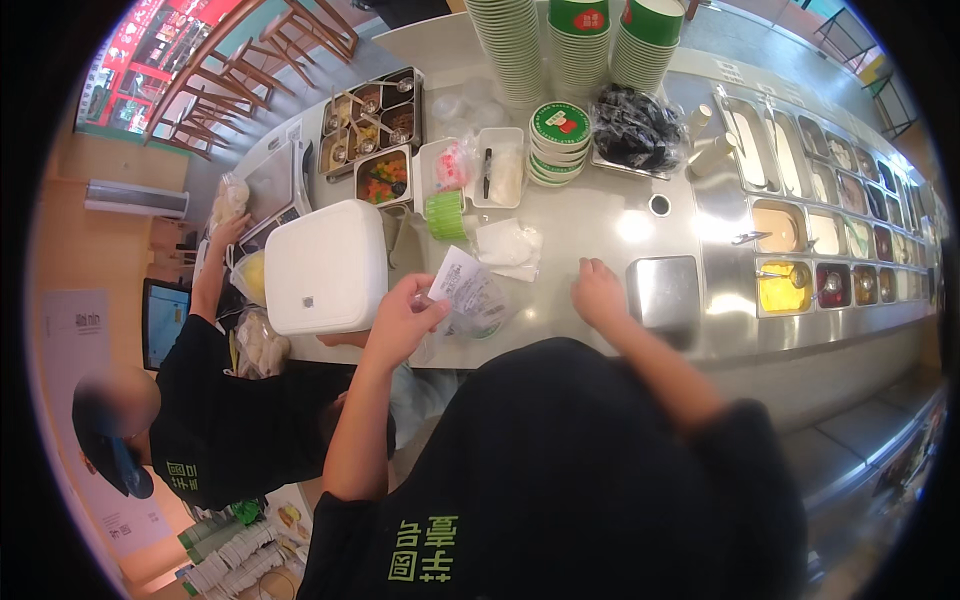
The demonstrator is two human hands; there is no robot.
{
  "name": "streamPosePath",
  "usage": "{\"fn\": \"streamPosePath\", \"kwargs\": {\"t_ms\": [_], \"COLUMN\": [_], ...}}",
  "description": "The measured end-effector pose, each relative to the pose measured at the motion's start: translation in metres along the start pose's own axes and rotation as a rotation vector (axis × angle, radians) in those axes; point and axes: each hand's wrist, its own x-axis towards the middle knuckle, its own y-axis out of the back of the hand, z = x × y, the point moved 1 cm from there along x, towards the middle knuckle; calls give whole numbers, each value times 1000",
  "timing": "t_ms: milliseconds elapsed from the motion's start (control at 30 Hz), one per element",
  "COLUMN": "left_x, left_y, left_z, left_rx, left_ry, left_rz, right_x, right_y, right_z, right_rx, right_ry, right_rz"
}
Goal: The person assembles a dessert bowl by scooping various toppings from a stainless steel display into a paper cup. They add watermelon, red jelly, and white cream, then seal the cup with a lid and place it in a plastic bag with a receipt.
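My left hand (408, 318) is closed on a white printed paper slip (458, 276), held over the counter's front part. Clear plastic (486, 318) with a bit of green shows behind and below the slip; I cannot tell whether it is a bag or a cup. My right hand (601, 293) is closed, its fingers curled together with nothing visible in them, just left of a square metal lid (665, 290). Beyond the slip lie crumpled white napkins (510, 247) and a green ribbed roll or stack (445, 214). Left of my left hand is a large white lidded box (328, 265).
Tall stacks of paper bowls (578, 60) stand at the back, with green round lids (560, 130) and bagged black lids (638, 125) nearer. Topping trays (785, 285) fill the right; a condiment pan (372, 125) sits back left. A co-worker (240, 420) reaches across at my left.
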Motion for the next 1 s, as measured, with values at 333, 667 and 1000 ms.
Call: {"fn": "streamPosePath", "kwargs": {"t_ms": [333,667,1000], "left_x": [12,17,30], "left_y": [32,31,35], "left_z": [-36,-22,-12], "left_rx": [-188,-1,197], "left_ry": [49,147,121], "left_rz": [44,-17,64], "right_x": [76,113,156], "right_y": [-27,-15,-14], "right_z": [-51,-59,-37], "right_rx": [104,173,232], "right_ry": [308,77,-21], "right_rz": [-126,-131,-55]}}
